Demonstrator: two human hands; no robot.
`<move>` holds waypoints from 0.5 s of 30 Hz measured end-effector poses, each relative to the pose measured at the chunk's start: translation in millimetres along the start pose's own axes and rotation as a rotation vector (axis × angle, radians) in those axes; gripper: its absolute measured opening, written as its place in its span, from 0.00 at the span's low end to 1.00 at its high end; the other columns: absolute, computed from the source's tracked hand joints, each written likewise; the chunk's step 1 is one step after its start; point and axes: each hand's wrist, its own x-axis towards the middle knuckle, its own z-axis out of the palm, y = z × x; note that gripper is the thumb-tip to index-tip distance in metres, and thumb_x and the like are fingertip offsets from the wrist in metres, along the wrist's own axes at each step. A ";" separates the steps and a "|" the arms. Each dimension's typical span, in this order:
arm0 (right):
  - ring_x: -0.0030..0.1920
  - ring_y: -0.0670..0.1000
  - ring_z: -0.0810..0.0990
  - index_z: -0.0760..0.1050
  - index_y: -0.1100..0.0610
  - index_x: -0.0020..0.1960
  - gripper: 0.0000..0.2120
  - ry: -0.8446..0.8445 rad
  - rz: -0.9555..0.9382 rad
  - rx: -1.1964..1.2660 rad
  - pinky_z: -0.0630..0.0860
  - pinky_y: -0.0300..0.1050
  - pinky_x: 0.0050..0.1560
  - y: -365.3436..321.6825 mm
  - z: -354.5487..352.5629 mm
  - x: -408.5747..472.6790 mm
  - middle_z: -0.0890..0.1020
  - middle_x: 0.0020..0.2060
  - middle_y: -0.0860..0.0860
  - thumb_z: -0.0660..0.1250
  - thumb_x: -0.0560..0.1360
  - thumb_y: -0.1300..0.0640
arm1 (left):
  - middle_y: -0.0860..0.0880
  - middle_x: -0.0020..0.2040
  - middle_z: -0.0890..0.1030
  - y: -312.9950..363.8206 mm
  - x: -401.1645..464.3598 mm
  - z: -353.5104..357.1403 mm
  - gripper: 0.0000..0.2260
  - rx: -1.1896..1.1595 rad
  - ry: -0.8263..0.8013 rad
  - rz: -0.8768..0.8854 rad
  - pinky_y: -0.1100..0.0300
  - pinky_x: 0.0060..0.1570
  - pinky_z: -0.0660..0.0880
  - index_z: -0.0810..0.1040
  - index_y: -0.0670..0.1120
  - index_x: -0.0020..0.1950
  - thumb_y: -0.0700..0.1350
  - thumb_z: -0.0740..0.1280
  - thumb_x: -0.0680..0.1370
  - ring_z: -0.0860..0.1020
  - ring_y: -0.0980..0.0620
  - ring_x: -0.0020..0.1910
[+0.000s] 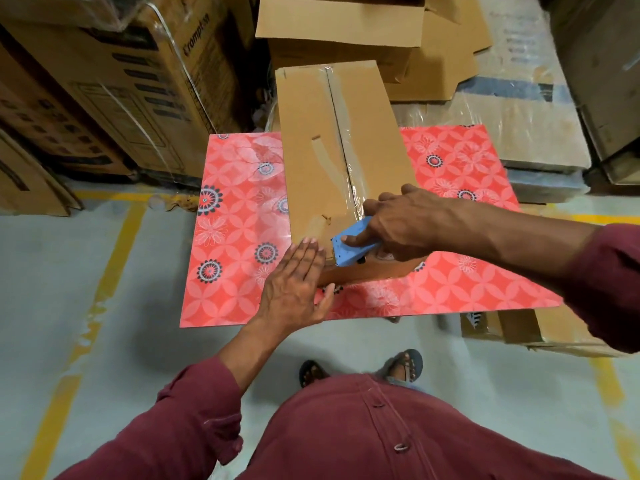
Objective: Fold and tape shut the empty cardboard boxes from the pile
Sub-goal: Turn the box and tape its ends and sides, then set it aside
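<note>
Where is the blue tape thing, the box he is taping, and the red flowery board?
blue tape dispenser [349,244], head view, on its blue body near the front edge.
cardboard box [304,109], head view, on the left top flap.
red flowery board [228,237], head view, on the bare part left of the box.

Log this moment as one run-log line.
left hand flat on box | right hand grips blue tape dispenser | seam taped

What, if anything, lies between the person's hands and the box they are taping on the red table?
Nothing visible does. The left hand lies flat on the cardboard box at its near end, and the right hand holds the blue tape dispenser against the taped seam there.
</note>
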 end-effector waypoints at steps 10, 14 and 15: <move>0.61 0.52 0.71 0.57 0.26 0.76 0.29 -0.131 0.135 0.043 0.63 0.53 0.54 56.2 29.0 -56.1 0.68 0.54 0.46 0.63 0.81 0.45 | 0.37 0.75 0.73 -4.2 -2.5 -0.5 0.30 -0.018 0.016 0.020 0.42 0.73 0.71 0.75 0.35 0.74 0.53 0.69 0.78 0.71 0.41 0.77; 0.63 0.53 0.71 0.55 0.27 0.77 0.31 -0.158 0.183 -0.010 0.67 0.54 0.57 78.0 52.8 -78.8 0.71 0.60 0.49 0.64 0.81 0.46 | 0.38 0.75 0.74 1.3 -0.2 1.9 0.31 -0.033 0.024 0.008 0.41 0.72 0.72 0.76 0.35 0.73 0.55 0.70 0.77 0.71 0.41 0.76; 0.62 0.54 0.71 0.55 0.28 0.78 0.31 -0.136 0.171 -0.020 0.68 0.54 0.58 78.0 58.5 -78.5 0.71 0.60 0.50 0.63 0.81 0.46 | 0.38 0.75 0.74 2.8 -2.0 -0.3 0.32 -0.021 0.004 -0.014 0.41 0.73 0.71 0.76 0.35 0.73 0.56 0.69 0.77 0.71 0.41 0.76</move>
